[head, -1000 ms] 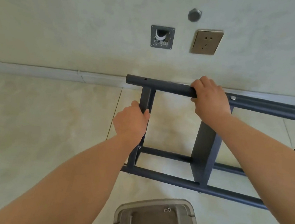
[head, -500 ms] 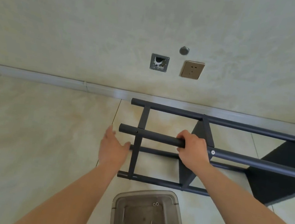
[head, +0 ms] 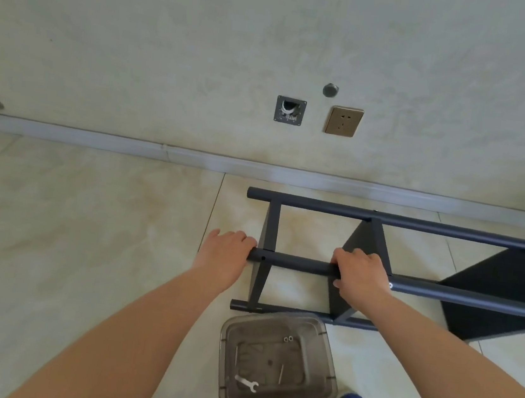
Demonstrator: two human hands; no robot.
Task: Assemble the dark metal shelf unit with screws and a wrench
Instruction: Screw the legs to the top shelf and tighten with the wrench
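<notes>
Glossy cream floor tiles (head: 85, 226), mottled; pale wall (head: 177, 23) with grey skirting. Dark metal shelf unit (head: 384, 218) lies on its side on the floor near the wall: round matte tubes, flat panels. Left hand (head: 224, 255) rests at the open end of the near upper tube, fingers curled over it. Right hand (head: 361, 273) grips the same tube further along, fingers wrapped round. Translucent grey plastic bin (head: 324, 388) stands just beside the frame, holding a small silver wrench (head: 247, 382) and screws (head: 287, 338). Brass-coloured wall socket (head: 343, 121).
</notes>
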